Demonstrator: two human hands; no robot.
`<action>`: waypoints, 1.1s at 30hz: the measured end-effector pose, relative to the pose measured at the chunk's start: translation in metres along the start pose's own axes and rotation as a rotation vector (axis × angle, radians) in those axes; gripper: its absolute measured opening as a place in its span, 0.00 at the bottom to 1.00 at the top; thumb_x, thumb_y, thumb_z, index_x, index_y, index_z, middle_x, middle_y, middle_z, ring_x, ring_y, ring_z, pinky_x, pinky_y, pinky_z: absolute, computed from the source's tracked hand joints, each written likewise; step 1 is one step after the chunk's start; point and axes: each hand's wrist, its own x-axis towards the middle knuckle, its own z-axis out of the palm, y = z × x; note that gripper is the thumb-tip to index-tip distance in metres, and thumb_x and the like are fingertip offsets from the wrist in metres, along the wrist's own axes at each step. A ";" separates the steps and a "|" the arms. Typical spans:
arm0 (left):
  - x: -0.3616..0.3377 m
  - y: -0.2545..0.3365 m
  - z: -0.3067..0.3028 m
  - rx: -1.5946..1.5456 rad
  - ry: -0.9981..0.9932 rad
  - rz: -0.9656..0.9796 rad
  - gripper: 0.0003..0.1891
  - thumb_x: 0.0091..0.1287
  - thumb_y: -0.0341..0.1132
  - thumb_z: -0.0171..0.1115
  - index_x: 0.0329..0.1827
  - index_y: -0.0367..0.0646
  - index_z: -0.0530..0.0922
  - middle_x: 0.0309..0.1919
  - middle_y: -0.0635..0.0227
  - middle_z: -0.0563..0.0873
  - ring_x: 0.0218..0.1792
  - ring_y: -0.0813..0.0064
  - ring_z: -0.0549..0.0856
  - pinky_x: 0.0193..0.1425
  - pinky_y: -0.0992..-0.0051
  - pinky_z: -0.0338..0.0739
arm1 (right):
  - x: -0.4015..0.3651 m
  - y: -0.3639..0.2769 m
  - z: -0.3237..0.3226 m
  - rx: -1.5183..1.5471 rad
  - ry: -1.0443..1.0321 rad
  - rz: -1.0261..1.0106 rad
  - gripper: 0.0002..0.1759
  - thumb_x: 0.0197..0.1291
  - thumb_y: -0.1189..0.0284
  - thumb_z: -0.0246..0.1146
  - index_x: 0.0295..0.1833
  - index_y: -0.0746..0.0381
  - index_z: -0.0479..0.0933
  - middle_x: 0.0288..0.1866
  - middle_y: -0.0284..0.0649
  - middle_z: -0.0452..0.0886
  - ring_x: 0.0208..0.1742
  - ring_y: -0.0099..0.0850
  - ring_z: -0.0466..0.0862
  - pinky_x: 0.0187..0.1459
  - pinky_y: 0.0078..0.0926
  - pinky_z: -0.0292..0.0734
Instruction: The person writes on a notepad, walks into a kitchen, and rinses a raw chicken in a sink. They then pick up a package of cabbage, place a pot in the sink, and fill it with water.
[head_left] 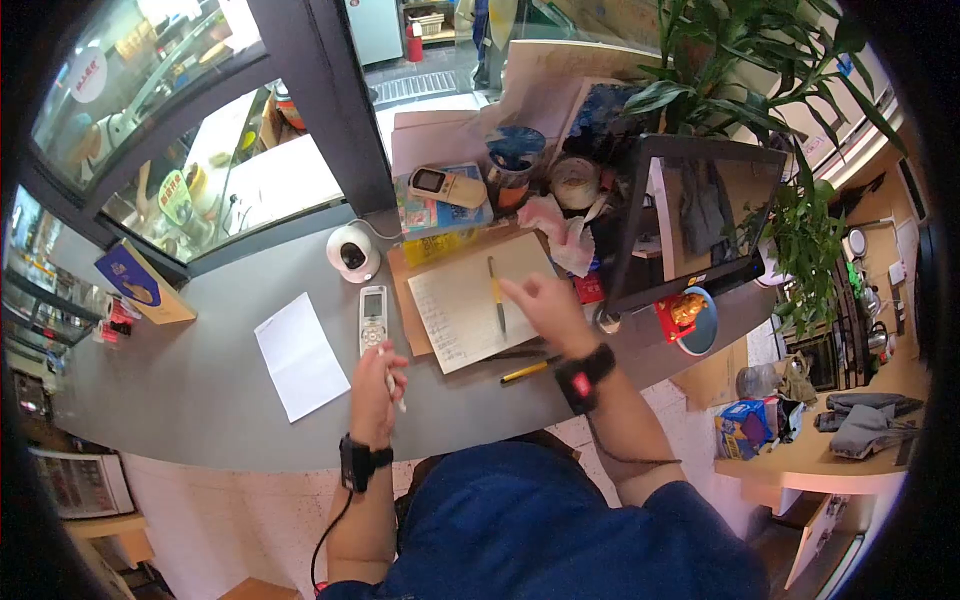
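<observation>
My left hand (374, 392) is at the lower end of a white handset (373, 312) with a small screen, its fingers curled round a thin pale object (396, 384). To the right, my right hand (548, 308) is over the right edge of an open notebook (455, 300), its thumb and fingertips close together beside a yellow and black pen (497, 290). Whether the fingertips touch the pen is unclear. Handwriting fills the left part of the page. A second yellow and black pen (526, 372) lies below the notebook. A blank white sheet (301, 356) lies left of the handset.
A white camera (352, 252) stands behind the handset. Another handheld device (447, 187) rests on papers at the back. On the right are a monitor (700, 220), a blue bowl (704, 328) and leafy plants (800, 230). A blue and yellow box (140, 282) stands far left.
</observation>
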 end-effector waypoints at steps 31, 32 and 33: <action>0.053 0.052 -0.165 1.448 0.222 0.593 0.27 0.65 0.36 0.66 0.65 0.31 0.75 0.71 0.41 0.70 0.67 0.44 0.75 0.71 0.59 0.70 | -0.232 0.046 0.023 0.059 0.480 -0.090 0.11 0.53 0.82 0.62 0.44 0.63 0.78 0.52 0.47 0.83 0.55 0.45 0.82 0.59 0.37 0.76; 0.043 0.057 -0.157 1.358 0.251 0.630 0.26 0.66 0.36 0.65 0.65 0.30 0.75 0.67 0.43 0.74 0.65 0.46 0.77 0.71 0.60 0.70 | -0.238 0.045 0.021 0.114 0.471 -0.090 0.10 0.54 0.81 0.62 0.43 0.63 0.78 0.52 0.46 0.83 0.55 0.45 0.82 0.59 0.37 0.76; 0.032 0.059 -0.144 1.266 0.272 0.670 0.26 0.68 0.36 0.64 0.64 0.28 0.74 0.63 0.45 0.79 0.63 0.48 0.78 0.70 0.61 0.70 | -0.244 0.047 0.017 0.120 0.513 -0.108 0.09 0.58 0.80 0.63 0.45 0.63 0.79 0.52 0.45 0.84 0.53 0.42 0.83 0.59 0.35 0.76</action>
